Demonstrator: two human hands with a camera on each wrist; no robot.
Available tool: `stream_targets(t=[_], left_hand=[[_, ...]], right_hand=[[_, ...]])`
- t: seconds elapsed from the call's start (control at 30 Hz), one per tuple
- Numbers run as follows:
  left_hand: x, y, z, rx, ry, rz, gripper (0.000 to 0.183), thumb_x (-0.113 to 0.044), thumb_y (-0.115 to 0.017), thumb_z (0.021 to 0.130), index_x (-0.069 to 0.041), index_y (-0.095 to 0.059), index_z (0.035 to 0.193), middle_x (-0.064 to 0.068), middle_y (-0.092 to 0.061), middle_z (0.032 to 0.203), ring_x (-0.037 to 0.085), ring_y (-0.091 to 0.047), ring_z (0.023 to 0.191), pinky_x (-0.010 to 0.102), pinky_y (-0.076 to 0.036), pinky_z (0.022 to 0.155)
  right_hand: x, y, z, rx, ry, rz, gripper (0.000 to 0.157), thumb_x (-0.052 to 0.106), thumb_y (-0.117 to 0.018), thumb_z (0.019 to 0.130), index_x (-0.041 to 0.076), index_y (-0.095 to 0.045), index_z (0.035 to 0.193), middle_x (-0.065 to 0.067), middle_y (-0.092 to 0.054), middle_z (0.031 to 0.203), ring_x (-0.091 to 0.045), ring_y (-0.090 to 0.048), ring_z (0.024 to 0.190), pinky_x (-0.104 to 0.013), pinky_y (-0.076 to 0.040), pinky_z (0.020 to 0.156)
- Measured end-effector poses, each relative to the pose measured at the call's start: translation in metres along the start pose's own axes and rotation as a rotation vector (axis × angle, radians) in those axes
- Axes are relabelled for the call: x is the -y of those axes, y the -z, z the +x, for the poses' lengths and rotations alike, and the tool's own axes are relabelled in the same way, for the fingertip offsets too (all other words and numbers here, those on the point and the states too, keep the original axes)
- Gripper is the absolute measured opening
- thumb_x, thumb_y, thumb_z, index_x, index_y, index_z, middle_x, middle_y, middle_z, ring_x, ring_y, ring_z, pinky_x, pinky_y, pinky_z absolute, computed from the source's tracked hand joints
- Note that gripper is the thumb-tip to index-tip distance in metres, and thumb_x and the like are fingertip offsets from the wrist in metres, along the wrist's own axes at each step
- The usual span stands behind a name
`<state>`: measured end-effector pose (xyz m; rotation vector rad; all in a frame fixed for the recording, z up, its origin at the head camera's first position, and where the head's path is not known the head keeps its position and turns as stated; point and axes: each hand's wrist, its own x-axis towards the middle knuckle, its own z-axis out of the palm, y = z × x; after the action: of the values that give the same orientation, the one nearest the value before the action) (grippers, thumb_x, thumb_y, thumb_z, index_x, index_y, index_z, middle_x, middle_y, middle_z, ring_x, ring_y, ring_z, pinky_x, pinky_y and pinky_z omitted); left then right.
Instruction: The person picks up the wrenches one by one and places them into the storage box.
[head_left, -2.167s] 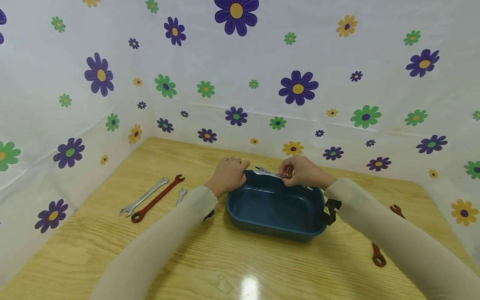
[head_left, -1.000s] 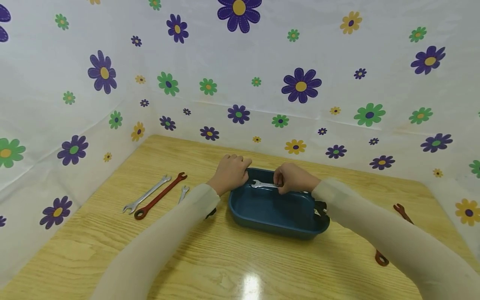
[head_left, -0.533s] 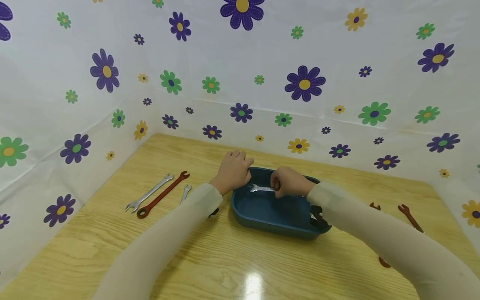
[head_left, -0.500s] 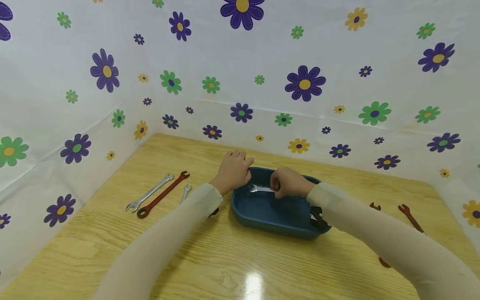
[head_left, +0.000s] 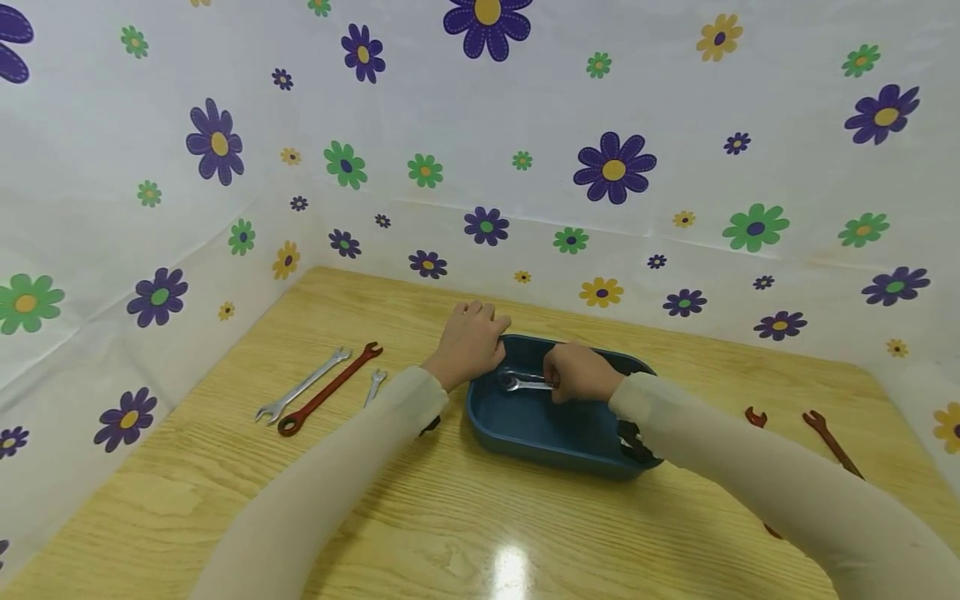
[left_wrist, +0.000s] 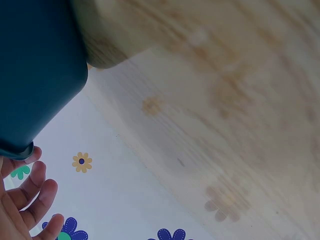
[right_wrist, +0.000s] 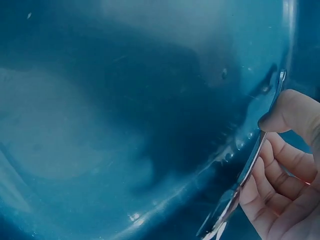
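A dark blue rectangular basin (head_left: 540, 461) stands on the wooden table. My left hand (head_left: 468, 343) grips its far left corner, thumb over the rim and the other fingers outside; in the left wrist view those fingers (left_wrist: 37, 200) curl loosely beside the basin wall (left_wrist: 40, 70). Inside the basin, my right hand (head_left: 581, 373) pinches a silver wrench (head_left: 531, 384) low near the far wall, one end pointing left. The right wrist view shows the wrench (right_wrist: 251, 162) between thumb and fingers, close to the basin's floor; its far part is hidden by the hand in the head view.
On the left lie a long silver wrench (head_left: 303, 387), a red wrench (head_left: 331, 389) and a small silver wrench (head_left: 374, 387) partly behind the left sleeve. Two reddish wrenches (head_left: 756, 417) (head_left: 831, 442) on the right are partly covered by the right sleeve. Flower-patterned white sheeting (head_left: 420, 92) surrounds the table.
My right hand has brought the wrench from above the basin's far rim down inside, close to the bottom. My left hand has stayed on the corner. The head view has shifted slightly.
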<state>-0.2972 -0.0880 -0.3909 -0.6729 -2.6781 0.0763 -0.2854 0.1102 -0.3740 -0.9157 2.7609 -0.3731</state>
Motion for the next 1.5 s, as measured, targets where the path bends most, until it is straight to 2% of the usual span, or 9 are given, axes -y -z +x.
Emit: stream_targets(t=[0.23, 0.67, 0.9, 1.23, 1.5], left_hand=[[-0.001, 0.002, 0.0, -0.003, -0.002, -0.009, 0.026, -0.022, -0.056, 0.087, -0.015, -0.064, 0.111, 0.007, -0.063, 0.099, 0.025, -0.057, 0.093, 0.04, -0.044, 0.09], [0.0, -0.001, 0.001, 0.041, -0.011, -0.041, 0.025, -0.023, -0.054, 0.089, -0.015, -0.062, 0.112, 0.007, -0.061, 0.101, 0.023, -0.057, 0.094, 0.041, -0.044, 0.091], [0.001, 0.0, 0.002, 0.041, -0.008, -0.052, 0.026, -0.023, -0.055, 0.088, -0.015, -0.062, 0.112, 0.007, -0.061, 0.101, 0.023, -0.056, 0.094, 0.04, -0.044, 0.09], [0.001, 0.001, 0.001, 0.038, -0.013, -0.045, 0.025, -0.024, -0.055, 0.089, -0.015, -0.062, 0.111, 0.007, -0.062, 0.1, 0.023, -0.057, 0.093, 0.04, -0.046, 0.089], [0.001, 0.0, 0.001, 0.052, -0.009, -0.047, 0.024, -0.023, -0.055, 0.089, -0.015, -0.062, 0.11, 0.007, -0.061, 0.1, 0.023, -0.056, 0.093, 0.04, -0.045, 0.088]], right_hand=[[-0.002, -0.006, 0.001, -0.002, -0.015, -0.029, 0.013, -0.001, -0.073, 0.065, 0.006, -0.065, 0.072, -0.002, -0.061, 0.066, -0.012, -0.05, 0.056, -0.024, -0.041, 0.052], [-0.002, -0.016, 0.003, 0.036, 0.007, 0.018, 0.014, -0.001, -0.073, 0.065, 0.004, -0.063, 0.073, -0.004, -0.06, 0.068, -0.012, -0.05, 0.058, -0.024, -0.042, 0.054], [-0.001, -0.016, 0.003, 0.051, -0.013, 0.028, 0.012, 0.0, -0.073, 0.068, 0.004, -0.065, 0.077, -0.006, -0.063, 0.073, -0.013, -0.054, 0.063, -0.026, -0.046, 0.058], [0.001, -0.01, -0.001, 0.026, 0.023, 0.055, 0.009, -0.006, -0.067, 0.073, 0.002, -0.067, 0.077, -0.006, -0.063, 0.07, -0.011, -0.053, 0.059, -0.024, -0.046, 0.056], [0.0, -0.012, 0.0, 0.016, 0.024, 0.038, 0.007, -0.002, -0.069, 0.075, 0.002, -0.069, 0.08, -0.006, -0.064, 0.071, -0.011, -0.054, 0.06, -0.024, -0.047, 0.057]])
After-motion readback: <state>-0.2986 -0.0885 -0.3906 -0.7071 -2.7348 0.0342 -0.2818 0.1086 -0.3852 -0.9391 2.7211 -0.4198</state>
